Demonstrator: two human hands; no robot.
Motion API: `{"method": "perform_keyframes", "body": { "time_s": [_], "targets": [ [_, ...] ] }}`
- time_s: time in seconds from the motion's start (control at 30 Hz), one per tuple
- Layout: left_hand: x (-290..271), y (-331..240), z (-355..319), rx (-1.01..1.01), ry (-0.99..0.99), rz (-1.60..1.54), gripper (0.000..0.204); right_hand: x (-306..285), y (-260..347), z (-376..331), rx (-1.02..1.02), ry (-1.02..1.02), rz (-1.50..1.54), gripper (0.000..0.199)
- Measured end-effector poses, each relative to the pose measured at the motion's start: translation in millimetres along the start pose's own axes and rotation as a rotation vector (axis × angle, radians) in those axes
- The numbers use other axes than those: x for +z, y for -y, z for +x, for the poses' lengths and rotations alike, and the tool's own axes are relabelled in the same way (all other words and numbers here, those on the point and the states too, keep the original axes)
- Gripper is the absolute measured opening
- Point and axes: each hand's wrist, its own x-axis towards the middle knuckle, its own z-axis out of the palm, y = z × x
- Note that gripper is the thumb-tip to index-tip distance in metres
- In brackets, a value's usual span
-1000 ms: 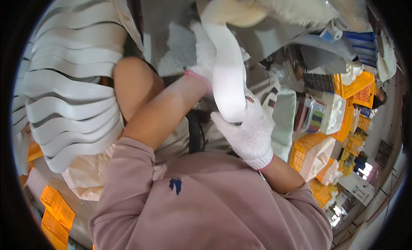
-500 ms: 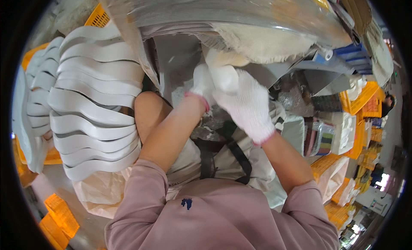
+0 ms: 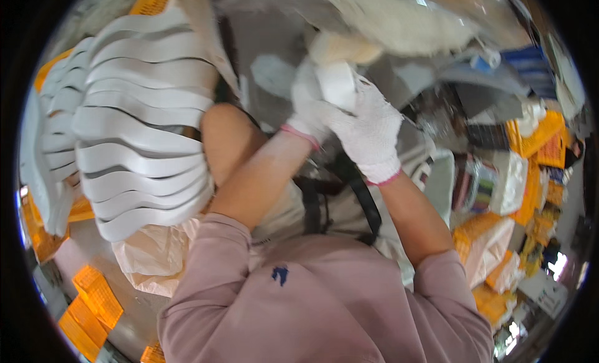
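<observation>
Two hands (image 3: 306, 101) (image 3: 373, 135) grip white piece (image 3: 337, 86) — blue shirt mark (image 3: 279, 275).

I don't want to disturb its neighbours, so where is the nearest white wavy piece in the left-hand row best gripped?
Grip the white wavy piece near its right end, probably coming from the right: that end faces the left forearm. Its near long edge is uncovered, whereas the next piece lies close along the far edge, leaving little room there.

And it's a factory workshop: white curved pieces (image 3: 140, 163) stacked at a plastic liner's (image 3: 153, 257) upper edge, orange crates (image 3: 100, 294) either side!
</observation>
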Motion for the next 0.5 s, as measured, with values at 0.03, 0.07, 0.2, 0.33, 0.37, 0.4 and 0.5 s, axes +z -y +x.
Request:
{"method": "perform_keyframes", "body": {
  "time_s": [0.03,0.07,0.2,0.33,0.37,0.4,0.5],
  "targets": [
    [2.0,-3.1,1.3,-0.065,0.007,0.036,0.035,-2.7,-1.6,-2.8,-0.08,-0.034,-0.069,0.051],
    [5.4,-6.2,-0.7,-0.042,0.044,0.167,0.04,-4.9,-6.4,-1.6,-0.128,-0.05,-0.187,0.054],
    [17.8,-14.6,-7.0,0.497,0.217,1.185,0.04,-23.8,-11.0,32.7,-0.079,0.338,-0.081,0.055],
    [-16.4,12.1,-0.2,0.099,0.306,0.624,0.038,-47.6,20.3,-38.4,0.22,0.258,0.185,0.057],
    [-30.8,21.8,6.6,-0.047,0.372,0.271,0.038,-47.3,17.6,-61.1,0.225,0.273,0.108,0.059],
    [-44.6,31.7,14.6,-0.153,0.443,0.113,0.038,-46.4,21.8,-64.8,0.245,0.314,-0.003,0.061],
    [-63.0,40.7,57.3,0.222,0.246,0.889,0.038,-42.6,30.4,-59.8,0.212,0.428,-0.2,0.055]
  ]
}}
